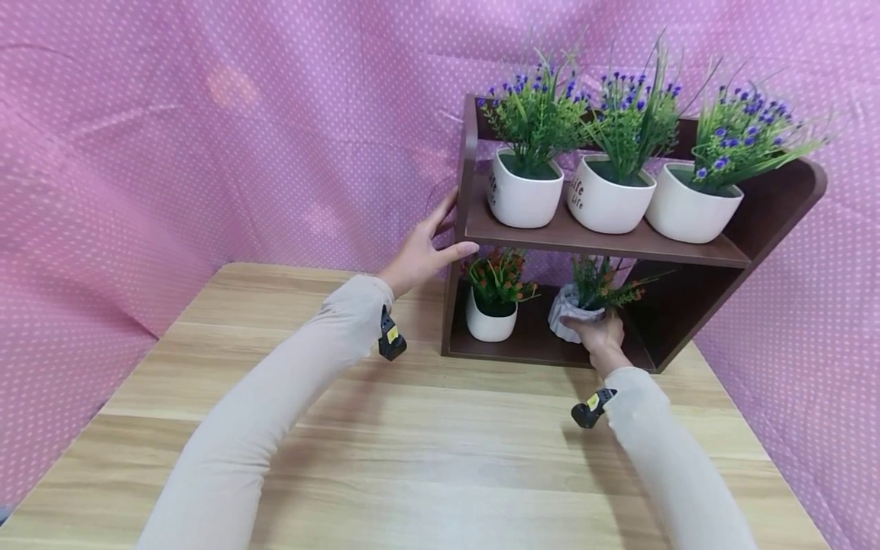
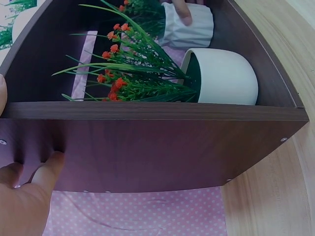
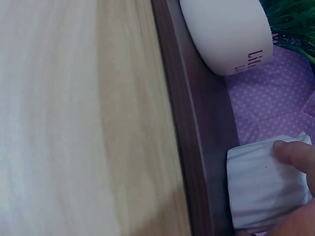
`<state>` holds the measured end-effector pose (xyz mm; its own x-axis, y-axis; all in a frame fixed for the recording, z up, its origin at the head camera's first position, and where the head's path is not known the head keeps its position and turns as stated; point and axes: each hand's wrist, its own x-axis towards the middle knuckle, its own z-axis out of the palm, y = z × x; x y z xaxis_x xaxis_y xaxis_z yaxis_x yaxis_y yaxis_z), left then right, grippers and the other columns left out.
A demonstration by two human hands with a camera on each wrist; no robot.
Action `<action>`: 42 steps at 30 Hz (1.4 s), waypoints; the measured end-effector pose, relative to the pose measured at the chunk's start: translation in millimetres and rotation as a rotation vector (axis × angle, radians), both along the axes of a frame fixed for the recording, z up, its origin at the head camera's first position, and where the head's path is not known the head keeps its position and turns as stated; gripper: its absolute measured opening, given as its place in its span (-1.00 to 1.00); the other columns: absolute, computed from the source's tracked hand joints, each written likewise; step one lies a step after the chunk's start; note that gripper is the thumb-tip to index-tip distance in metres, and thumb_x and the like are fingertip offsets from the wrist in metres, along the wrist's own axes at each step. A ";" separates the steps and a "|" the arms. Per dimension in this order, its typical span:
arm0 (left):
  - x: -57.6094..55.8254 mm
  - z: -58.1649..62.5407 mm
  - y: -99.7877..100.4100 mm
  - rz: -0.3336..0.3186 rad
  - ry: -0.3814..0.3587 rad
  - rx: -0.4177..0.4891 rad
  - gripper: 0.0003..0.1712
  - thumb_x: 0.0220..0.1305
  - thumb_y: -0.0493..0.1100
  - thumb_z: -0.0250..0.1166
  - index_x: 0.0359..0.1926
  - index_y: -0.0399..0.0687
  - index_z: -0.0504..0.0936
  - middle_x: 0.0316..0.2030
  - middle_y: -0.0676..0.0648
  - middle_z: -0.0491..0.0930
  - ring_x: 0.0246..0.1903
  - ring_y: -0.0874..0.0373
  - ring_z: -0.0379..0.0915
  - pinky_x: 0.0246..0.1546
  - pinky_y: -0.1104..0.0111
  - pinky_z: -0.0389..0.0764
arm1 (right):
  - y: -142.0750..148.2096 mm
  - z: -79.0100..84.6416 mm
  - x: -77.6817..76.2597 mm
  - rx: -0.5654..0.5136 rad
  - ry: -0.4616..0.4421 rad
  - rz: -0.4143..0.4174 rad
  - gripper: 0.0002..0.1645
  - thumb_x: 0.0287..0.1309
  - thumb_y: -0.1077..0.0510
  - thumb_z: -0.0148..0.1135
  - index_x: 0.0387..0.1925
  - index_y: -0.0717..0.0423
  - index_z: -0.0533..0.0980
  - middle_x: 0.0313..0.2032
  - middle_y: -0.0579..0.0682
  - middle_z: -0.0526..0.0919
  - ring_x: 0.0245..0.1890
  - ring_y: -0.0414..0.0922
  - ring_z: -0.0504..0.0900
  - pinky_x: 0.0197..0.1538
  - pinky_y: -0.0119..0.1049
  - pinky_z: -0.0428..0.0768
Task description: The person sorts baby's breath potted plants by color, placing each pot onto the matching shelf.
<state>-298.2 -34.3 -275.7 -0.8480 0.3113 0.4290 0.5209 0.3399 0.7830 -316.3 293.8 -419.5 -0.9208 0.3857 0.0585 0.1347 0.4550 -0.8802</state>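
Observation:
My left hand [image 1: 426, 252] holds the left side panel of a dark brown two-tier shelf [image 1: 522, 243]. Its thumb lies over the front edge, and its fingers [image 2: 47, 172] press the outer face. In the lower compartment, my right hand [image 1: 600, 336] grips a white pleated flowerpot [image 3: 266, 182] with green leaves and orange-red flowers. The thumb is on the near side of the pot, which leans slightly; part of its base is hidden by the hand. To its left, a smooth white flowerpot [image 1: 491, 325] with red-orange flowers stands near the left panel.
Three white flowerpots with purple flowers line the upper tier: a left one [image 1: 525, 195], a middle one [image 1: 612, 198] and a right one [image 1: 694, 206]. The shelf stands at the back right of a wooden table [image 1: 426, 458]. A pink dotted cloth [image 1: 309, 137] hangs behind.

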 end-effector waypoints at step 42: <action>5.6 -19.0 -15.9 0.006 -0.040 -0.141 -0.09 0.31 0.02 0.26 0.52 0.11 -0.05 0.45 -0.03 0.10 0.34 0.00 0.21 0.35 0.18 0.24 | -6.2 -8.4 29.8 0.044 0.006 0.076 0.01 0.23 -0.02 0.20 0.47 0.26 -0.13 0.33 0.37 0.20 0.33 0.27 0.18 0.39 0.02 0.17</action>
